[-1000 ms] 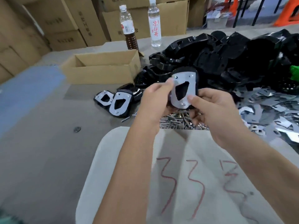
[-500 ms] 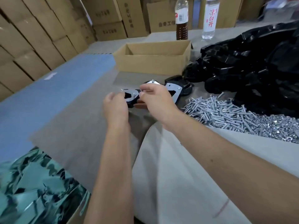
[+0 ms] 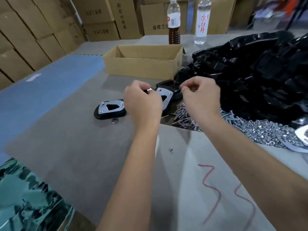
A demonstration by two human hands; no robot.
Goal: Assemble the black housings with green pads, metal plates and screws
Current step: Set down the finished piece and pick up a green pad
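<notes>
pile of black housings (image 3: 250,77) right of screw heap (image 3: 186,117) | finished housing (image 3: 110,109) left of heap, long axis left-right | left hand (image 3: 143,104) nearest, curled, grip unclear | right hand (image 3: 200,99) above heap, fingertips pinched, contents unclear

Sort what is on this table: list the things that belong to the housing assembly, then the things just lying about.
Part of the job:
finished housing
pile of black housings
screws
nuts
loose metal plates

Just lying about:
open cardboard box
brown drink bottle
water bottle
small ring
</notes>
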